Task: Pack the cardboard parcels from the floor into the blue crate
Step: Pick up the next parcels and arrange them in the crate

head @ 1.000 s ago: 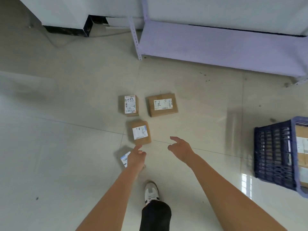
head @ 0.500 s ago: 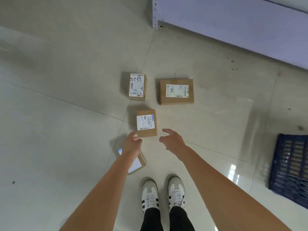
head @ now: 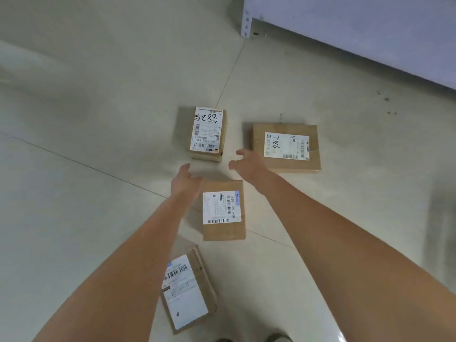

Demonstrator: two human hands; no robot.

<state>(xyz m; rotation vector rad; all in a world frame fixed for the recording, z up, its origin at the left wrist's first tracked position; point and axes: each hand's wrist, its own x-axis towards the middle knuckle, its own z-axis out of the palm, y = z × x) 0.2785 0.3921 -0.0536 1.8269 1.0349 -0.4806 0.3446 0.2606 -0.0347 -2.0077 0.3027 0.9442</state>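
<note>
Several cardboard parcels with white labels lie on the tiled floor. A tall one marked 5288 (head: 207,134) is farthest, a wide one marked 786 (head: 287,147) is to its right, one (head: 224,210) lies in the middle, and another (head: 188,290) lies nearest, partly under my left forearm. My left hand (head: 184,181) is open over the middle parcel's far left corner, holding nothing. My right hand (head: 248,162) is open too, between the 5288 and 786 parcels, with its fingers pointing left. The blue crate is out of view.
A pale metal shelf unit (head: 357,33) with a perforated upright (head: 246,18) stands at the far right. My shoe tips (head: 278,338) show at the bottom edge. Bare tiled floor (head: 86,119) spreads to the left.
The view has dropped closer to the floor and the crate has left it. Both hands reached farther forward, past the near parcel and over the middle one.
</note>
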